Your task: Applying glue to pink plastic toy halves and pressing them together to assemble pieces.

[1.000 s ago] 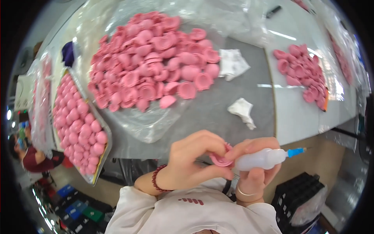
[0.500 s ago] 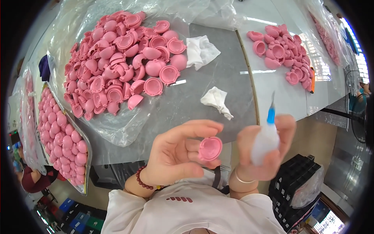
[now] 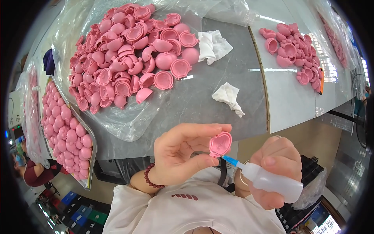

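Between the fingers of my left hand [image 3: 181, 154] is a pink half-shell [image 3: 220, 144], its hollow side facing me. My right hand [image 3: 278, 167] grips a translucent white squeeze bottle [image 3: 274, 182], tilted so its blue needle tip [image 3: 230, 160] points up and left. That tip meets the shell's lower edge, close to a small tab; whether any liquid comes out I cannot tell. Beyond my left hand lies a big heap of pink half-shells [image 3: 128, 54] on a clear plastic sheet [image 3: 134, 128].
Two crumpled white tissues [image 3: 215, 46] [image 3: 228, 98] lie on the grey tabletop [image 3: 194, 109]. A smaller heap of pink parts [image 3: 290, 50] is at the far right. At the left stands a tray [image 3: 92, 163] of closed pink balls. A black crate [image 3: 311, 163] sits below, right.
The squeeze bottle has tipped from upright to slanting left, bringing its needle tip to the shell. My left fingers have closed in on the shell and turned it slightly.
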`<state>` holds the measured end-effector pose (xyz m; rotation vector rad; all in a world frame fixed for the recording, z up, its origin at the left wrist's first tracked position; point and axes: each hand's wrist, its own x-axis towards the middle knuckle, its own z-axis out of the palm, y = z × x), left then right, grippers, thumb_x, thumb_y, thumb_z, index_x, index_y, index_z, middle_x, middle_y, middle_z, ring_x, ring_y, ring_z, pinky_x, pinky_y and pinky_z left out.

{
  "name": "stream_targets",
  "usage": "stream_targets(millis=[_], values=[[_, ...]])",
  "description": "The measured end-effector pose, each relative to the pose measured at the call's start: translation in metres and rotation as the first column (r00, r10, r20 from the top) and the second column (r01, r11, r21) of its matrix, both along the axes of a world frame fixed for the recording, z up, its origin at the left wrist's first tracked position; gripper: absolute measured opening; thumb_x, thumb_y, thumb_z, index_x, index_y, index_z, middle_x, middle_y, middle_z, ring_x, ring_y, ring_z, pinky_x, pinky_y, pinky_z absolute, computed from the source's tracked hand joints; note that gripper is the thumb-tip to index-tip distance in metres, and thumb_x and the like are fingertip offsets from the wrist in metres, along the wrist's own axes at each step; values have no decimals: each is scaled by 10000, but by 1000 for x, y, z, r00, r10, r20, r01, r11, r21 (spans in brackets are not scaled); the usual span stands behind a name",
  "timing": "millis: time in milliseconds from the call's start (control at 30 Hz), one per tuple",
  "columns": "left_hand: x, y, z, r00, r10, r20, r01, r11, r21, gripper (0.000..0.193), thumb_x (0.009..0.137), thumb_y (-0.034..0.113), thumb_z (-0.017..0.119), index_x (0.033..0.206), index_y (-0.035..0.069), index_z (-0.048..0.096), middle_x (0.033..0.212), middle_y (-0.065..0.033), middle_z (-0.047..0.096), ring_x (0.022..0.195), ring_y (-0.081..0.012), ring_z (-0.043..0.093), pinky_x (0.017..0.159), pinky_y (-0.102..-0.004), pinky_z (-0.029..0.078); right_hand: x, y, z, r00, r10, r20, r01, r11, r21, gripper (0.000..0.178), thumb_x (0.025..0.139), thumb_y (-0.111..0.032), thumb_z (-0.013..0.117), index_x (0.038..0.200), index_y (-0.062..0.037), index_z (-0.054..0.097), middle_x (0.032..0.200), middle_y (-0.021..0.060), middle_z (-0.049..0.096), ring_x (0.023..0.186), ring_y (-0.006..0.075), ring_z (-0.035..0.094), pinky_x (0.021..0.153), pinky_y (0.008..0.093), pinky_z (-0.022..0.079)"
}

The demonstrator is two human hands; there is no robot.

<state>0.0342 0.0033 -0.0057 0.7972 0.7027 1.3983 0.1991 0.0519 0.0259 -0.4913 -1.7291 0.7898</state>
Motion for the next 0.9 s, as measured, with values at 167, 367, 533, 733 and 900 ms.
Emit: stream_targets(millis=[167, 367, 533, 733, 900], values=[[0, 1, 0, 1000, -3, -3, 3, 1000, 12, 436, 701, 7, 666, 1052, -55, 416, 1094, -322, 467, 901, -282, 585, 770, -370, 504, -2, -1, -2, 1000, -15, 4, 15, 1000, -20, 607, 805, -525, 447, 892, 68, 537, 592, 13, 391, 502, 100, 341, 398, 234, 191], [2, 2, 1, 1000, -4, -1, 4, 1000, 31, 451, 688, 19, 686, 1051, -53, 428, 1082, -312, 486, 887, -265, 589, 760, -339, 491, -1, 2, -2, 998, -56, -4, 56, 998, 12, 614, 815, -519, 428, 917, 77, 536, 616, 41, 394, 514, 106, 339, 398, 238, 186], [0, 3, 2, 1000, -3, -23, 5, 997, 75, 428, 683, -51, 651, 1060, -73, 452, 1096, -288, 491, 933, -250, 571, 794, -331, 480, -1, 1, -3, 993, -108, -56, 109, 994, 25, 618, 824, -509, 416, 932, 87, 536, 622, 57, 408, 514, 113, 342, 398, 238, 191], [-3, 1, 3, 997, 39, -59, -31, 990, 134, 414, 670, -123, 626, 1054, -94, 474, 1092, -271, 502, 945, -247, 569, 799, -331, 488, 2, 1, -5, 989, -146, 15, 146, 989, 29, 610, 831, -495, 411, 922, 95, 536, 603, 66, 430, 498, 115, 352, 396, 235, 199], [-5, 0, -3, 976, 130, -176, -93, 974, 206, 448, 652, -10, 706, 1000, -29, 425, 1078, -315, 476, 855, -297, 598, 742, -362, 514, 6, -3, -1, 997, -55, 47, 56, 998, -15, 576, 831, -474, 423, 902, 89, 526, 614, 68, 433, 486, 116, 349, 402, 237, 205]])
